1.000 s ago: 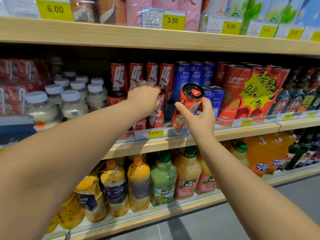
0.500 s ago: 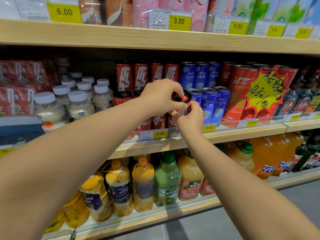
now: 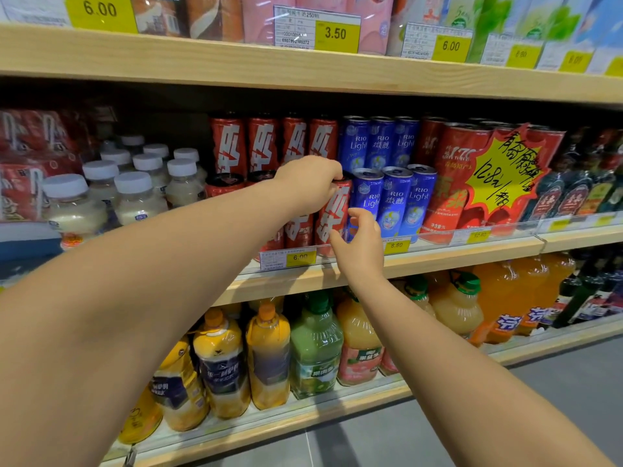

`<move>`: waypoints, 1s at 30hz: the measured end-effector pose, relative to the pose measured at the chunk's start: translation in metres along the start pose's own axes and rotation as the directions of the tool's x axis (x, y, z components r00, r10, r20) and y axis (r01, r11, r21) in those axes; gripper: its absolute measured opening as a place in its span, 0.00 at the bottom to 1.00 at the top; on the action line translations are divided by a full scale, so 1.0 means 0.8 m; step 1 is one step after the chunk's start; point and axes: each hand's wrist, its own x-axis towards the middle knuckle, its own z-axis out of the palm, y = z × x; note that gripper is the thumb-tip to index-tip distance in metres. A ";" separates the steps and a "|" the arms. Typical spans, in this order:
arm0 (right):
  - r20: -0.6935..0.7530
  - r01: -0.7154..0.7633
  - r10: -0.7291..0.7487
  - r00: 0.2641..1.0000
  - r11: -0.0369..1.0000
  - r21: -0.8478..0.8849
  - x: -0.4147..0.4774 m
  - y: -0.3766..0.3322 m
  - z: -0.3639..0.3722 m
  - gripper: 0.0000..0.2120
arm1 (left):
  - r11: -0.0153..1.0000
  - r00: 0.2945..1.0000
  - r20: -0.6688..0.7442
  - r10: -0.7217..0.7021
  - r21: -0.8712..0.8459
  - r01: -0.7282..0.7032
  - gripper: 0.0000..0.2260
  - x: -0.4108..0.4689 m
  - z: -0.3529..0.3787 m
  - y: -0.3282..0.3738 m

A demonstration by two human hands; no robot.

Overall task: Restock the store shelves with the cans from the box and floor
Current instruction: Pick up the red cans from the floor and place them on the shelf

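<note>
Left hand [image 3: 308,183] clamped over top of red can [image 3: 332,219], standing at front edge of middle shelf [image 3: 438,261]. Right hand [image 3: 359,242] apart from can, fingers spread, empty, just below and beside it. Blue cans [image 3: 392,200] touching or just beside on the right; more red cans [image 3: 296,230] on the left. Risk judged: can set near the lip, behind price tag [image 3: 300,257]; careless release or nudge likely to tip it forward off shelf, or knock blue cans over.
</note>
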 end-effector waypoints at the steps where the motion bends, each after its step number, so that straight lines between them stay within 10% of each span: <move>1: 0.012 0.017 -0.017 1.000 0.999 -0.030 -0.002 0.001 0.001 0.18 | 1.000 1.000 0.023 -0.006 -0.015 0.007 0.16 -0.001 0.001 -0.003; 7: 0.050 0.060 -0.047 0.998 0.950 -0.307 -0.008 0.008 0.008 0.10 | 0.995 0.993 -0.069 -0.100 0.005 0.100 0.21 -0.014 -0.005 -0.023; 12: 0.085 0.123 -0.096 0.992 0.896 -0.427 -0.010 0.009 0.016 0.09 | 0.942 0.935 0.170 -0.312 0.182 0.281 0.24 -0.012 -0.015 -0.034; 30: -0.004 0.061 -0.072 0.997 0.875 -0.480 0.014 0.015 0.013 0.09 | 0.961 0.967 0.095 -0.237 0.165 0.220 0.28 -0.015 -0.011 -0.043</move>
